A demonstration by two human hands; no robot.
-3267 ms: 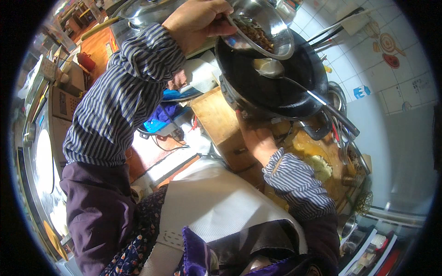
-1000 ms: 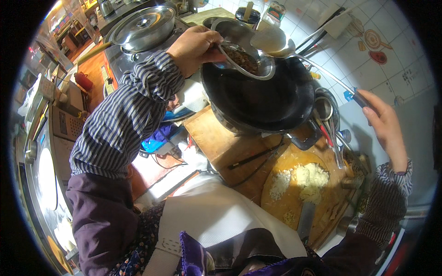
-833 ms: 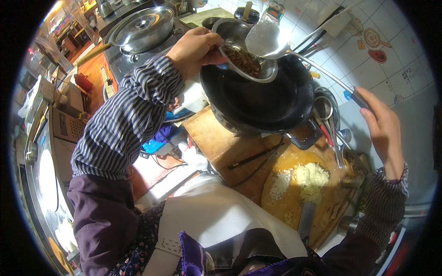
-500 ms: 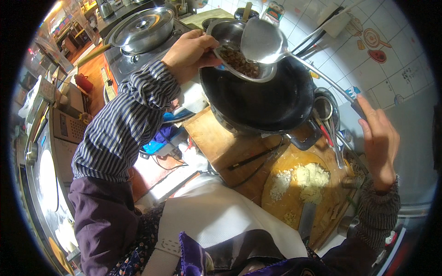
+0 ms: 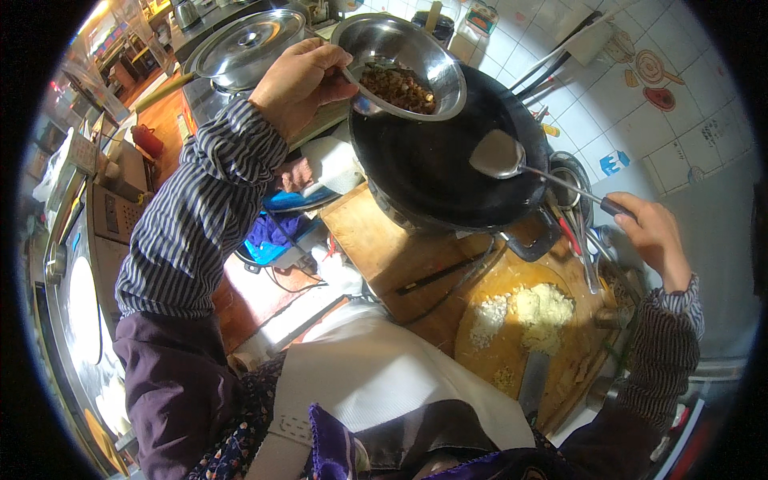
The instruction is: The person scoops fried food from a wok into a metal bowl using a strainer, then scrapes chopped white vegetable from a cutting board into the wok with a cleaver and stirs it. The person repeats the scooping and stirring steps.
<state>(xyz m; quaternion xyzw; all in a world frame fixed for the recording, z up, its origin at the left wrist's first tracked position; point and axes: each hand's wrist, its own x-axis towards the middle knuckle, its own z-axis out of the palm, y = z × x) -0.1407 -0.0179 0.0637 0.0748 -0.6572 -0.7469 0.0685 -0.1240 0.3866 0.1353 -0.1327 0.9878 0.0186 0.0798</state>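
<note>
My left hand (image 5: 302, 86) grips the rim of a steel bowl (image 5: 442, 60), fingers closed. Brown, chopped-looking food (image 5: 400, 88) lies in the bowl, which is tilted over the far left side of a black wok (image 5: 436, 172). My right hand (image 5: 652, 232) is closed round the dark handle end of a metal spatula (image 5: 498, 154). Its blade hovers over or rests in the right part of the wok; which one, I cannot tell. The wok's inside looks dark, with no food visible in it.
A round cutting board (image 5: 480, 364) bears pale minced heaps (image 5: 540, 312) and a cleaver (image 5: 534, 384). A lidded steel pan (image 5: 252, 52) sits on the stove at the far left. Utensils (image 5: 572, 212) crowd the wok's right side, by the tiled wall (image 5: 640, 120).
The spatula blade has moved away from the bowl, down and right over the wok. My left hand and the bowl have shifted slightly left and up. My right hand has dropped lower.
</note>
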